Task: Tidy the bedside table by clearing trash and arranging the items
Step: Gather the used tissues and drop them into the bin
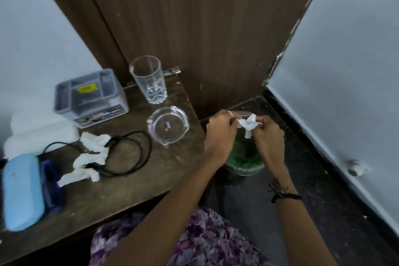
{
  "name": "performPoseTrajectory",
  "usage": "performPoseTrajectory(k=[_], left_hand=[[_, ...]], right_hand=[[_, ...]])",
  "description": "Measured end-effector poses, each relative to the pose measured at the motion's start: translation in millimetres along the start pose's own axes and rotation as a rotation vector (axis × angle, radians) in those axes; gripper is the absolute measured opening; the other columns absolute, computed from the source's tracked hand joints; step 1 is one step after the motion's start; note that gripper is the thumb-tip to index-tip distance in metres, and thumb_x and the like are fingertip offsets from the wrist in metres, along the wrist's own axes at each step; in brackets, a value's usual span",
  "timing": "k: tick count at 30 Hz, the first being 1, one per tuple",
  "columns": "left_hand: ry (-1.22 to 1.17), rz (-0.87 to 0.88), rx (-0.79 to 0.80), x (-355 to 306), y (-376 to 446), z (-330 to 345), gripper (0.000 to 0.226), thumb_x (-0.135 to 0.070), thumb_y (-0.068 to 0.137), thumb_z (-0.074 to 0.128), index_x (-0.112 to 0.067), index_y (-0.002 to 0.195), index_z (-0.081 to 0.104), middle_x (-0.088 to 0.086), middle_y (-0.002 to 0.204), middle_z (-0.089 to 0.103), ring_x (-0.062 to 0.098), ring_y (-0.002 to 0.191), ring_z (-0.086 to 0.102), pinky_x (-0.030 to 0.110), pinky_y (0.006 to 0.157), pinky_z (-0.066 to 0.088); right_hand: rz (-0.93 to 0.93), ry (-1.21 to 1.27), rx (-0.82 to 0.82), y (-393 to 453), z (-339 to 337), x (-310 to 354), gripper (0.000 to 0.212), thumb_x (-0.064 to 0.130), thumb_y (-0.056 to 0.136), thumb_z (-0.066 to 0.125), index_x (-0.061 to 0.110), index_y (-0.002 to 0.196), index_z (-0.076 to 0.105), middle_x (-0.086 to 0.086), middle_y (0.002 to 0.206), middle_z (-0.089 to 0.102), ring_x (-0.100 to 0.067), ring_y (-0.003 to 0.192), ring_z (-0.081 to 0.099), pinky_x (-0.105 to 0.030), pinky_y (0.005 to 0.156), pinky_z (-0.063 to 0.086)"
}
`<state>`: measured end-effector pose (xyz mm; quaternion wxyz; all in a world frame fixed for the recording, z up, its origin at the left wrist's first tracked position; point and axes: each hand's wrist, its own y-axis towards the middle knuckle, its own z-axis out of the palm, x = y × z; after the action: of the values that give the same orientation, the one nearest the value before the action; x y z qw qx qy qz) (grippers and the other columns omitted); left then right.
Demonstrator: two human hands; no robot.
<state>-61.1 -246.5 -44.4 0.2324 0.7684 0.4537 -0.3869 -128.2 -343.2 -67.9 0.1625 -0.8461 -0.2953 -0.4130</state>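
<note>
A crumpled white tissue point(249, 124) was pinched between both hands above a green-lined bin point(245, 164) on the floor.

The fingers point(232, 117) of the left hand point(220, 134) and those of the right hand point(268, 136) were pressed together on opposite ends of the tissue, which was twisted and bunched, with a tail hanging down. The bin was placed just beside the wooden surface point(121, 190). On that surface were seen a clear ashtray point(168, 125), a tall glass point(149, 80), a grey box point(90, 95), more crumpled tissue point(90, 155) lying across a black cable point(129, 153), and a blue case point(22, 192).
</note>
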Motion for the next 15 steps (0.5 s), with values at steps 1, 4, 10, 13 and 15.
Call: performPoseTrajectory(k=[1, 4, 10, 13, 15], left_hand=[[0.012, -0.050, 0.031, -1, 9, 18, 0.021, -0.009, 0.089, 0.052, -0.008, 0.100, 0.069, 0.008, 0.104, 0.069, 0.021, 0.096, 0.064, 0.029, 0.087, 0.047], [0.050, -0.203, 0.137, 3, 34, 62, 0.026, -0.010, 0.092, 0.046, -0.005, 0.110, 0.064, 0.014, 0.113, 0.066, 0.028, 0.106, 0.060, 0.037, 0.092, 0.046], [-0.021, -0.331, 0.512, 33, 63, 114, 0.058, -0.002, 0.087, 0.052, -0.012, 0.141, 0.035, 0.012, 0.146, 0.038, 0.028, 0.133, 0.037, 0.036, 0.109, 0.031], [-0.001, -0.410, 0.476, 48, 65, 128, 0.058, -0.002, 0.089, 0.046, -0.015, 0.143, 0.030, 0.010, 0.150, 0.032, 0.028, 0.134, 0.035, 0.039, 0.109, 0.032], [-0.002, -0.438, 0.446, 54, 60, 134, 0.052, -0.004, 0.089, 0.046, -0.015, 0.139, 0.037, 0.011, 0.144, 0.041, 0.028, 0.128, 0.043, 0.037, 0.103, 0.038]], right_hand=[[0.015, -0.024, 0.005, 8, 0, -12, 0.014, 0.017, 0.083, 0.053, 0.028, 0.076, 0.057, 0.005, 0.069, 0.060, -0.012, 0.062, 0.055, -0.026, 0.056, 0.042], [0.126, -0.100, 0.036, 36, 7, -49, 0.011, 0.027, 0.084, 0.054, 0.022, 0.087, 0.063, -0.005, 0.084, 0.066, -0.027, 0.079, 0.062, -0.034, 0.069, 0.047], [0.224, -0.195, 0.222, 80, 35, -104, 0.024, 0.029, 0.087, 0.056, 0.016, 0.105, 0.063, -0.010, 0.099, 0.069, -0.030, 0.090, 0.065, -0.041, 0.080, 0.053], [0.258, -0.237, 0.249, 90, 44, -120, 0.025, 0.025, 0.086, 0.058, 0.013, 0.107, 0.062, -0.012, 0.100, 0.068, -0.031, 0.089, 0.065, -0.039, 0.079, 0.052], [0.276, -0.231, 0.194, 90, 47, -123, 0.026, 0.022, 0.086, 0.057, 0.015, 0.109, 0.063, -0.012, 0.101, 0.069, -0.030, 0.090, 0.065, -0.040, 0.080, 0.053]])
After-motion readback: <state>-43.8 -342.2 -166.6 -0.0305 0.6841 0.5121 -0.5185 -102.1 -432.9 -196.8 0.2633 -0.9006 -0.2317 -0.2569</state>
